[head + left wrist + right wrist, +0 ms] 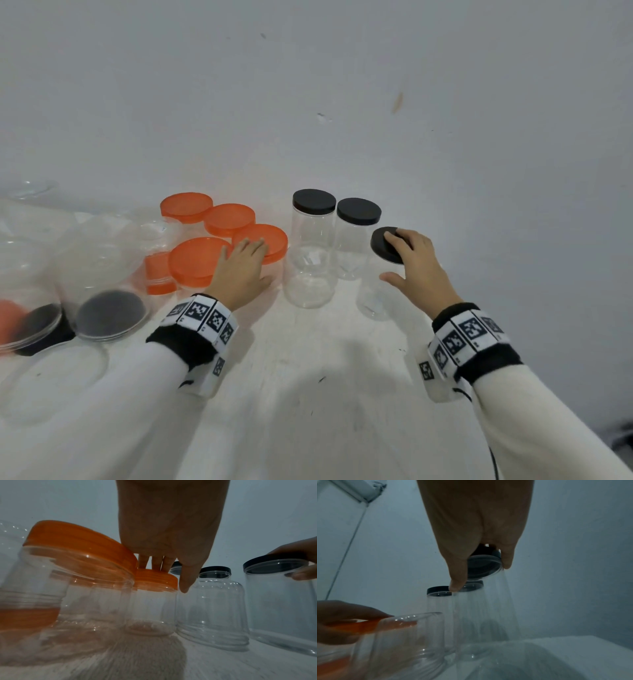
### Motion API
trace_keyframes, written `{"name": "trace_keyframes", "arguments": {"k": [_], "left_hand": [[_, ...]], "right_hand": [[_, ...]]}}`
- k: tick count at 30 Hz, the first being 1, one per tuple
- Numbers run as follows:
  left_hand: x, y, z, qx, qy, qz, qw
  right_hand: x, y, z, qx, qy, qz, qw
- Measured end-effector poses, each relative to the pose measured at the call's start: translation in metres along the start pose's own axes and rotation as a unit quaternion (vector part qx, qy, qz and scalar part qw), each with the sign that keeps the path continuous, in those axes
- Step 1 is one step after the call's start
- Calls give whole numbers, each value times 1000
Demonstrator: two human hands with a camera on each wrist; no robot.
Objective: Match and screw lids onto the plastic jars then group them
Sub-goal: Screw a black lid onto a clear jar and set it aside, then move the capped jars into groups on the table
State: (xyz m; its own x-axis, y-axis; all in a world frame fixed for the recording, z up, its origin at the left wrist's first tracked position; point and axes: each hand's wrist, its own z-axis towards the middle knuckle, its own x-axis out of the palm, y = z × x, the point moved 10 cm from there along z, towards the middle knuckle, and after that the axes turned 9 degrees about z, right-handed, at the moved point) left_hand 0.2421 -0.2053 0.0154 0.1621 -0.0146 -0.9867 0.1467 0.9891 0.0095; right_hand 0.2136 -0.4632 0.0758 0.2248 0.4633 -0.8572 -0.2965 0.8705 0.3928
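Several clear jars with orange lids (200,260) stand grouped left of centre. My left hand (253,260) lies with straight fingers on top of the nearest right orange lid (274,240), thumb down beside the jar; the left wrist view shows the fingers (154,563) touching that orange lid (156,580). Two clear jars with black lids (313,202) stand at the back centre. My right hand (394,257) grips the black lid (382,245) on a third clear jar (373,298), which looks tilted. In the right wrist view this black lid (484,568) sits between thumb and fingers.
At the far left lie larger clear jars and containers, with loose black lids (109,313) showing through them and a small orange-capped jar (159,274). A grey-white wall (342,102) rises close behind the jars. The white table (308,377) ends at the right, near my right arm.
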Motion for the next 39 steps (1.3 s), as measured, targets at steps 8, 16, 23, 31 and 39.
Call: {"name": "trace_keyframes", "arguments": {"k": [8, 16, 23, 31, 39], "left_hand": [[0, 3, 3, -19, -19, -9, 1000], [0, 2, 3, -29, -8, -3, 1000], [-2, 0, 3, -23, 25, 41, 999], [-34, -3, -16, -10, -23, 46, 999], [-58, 57, -117, -5, -174, -95, 980]], "right_hand": [[3, -21, 26, 20, -36, 25, 999], [6, -30, 38, 27, -58, 24, 998], [7, -28, 39, 15, -73, 21, 997], [5, -21, 43, -7, -73, -31, 997], [-2, -3, 49, 51, -61, -134, 988]]}}
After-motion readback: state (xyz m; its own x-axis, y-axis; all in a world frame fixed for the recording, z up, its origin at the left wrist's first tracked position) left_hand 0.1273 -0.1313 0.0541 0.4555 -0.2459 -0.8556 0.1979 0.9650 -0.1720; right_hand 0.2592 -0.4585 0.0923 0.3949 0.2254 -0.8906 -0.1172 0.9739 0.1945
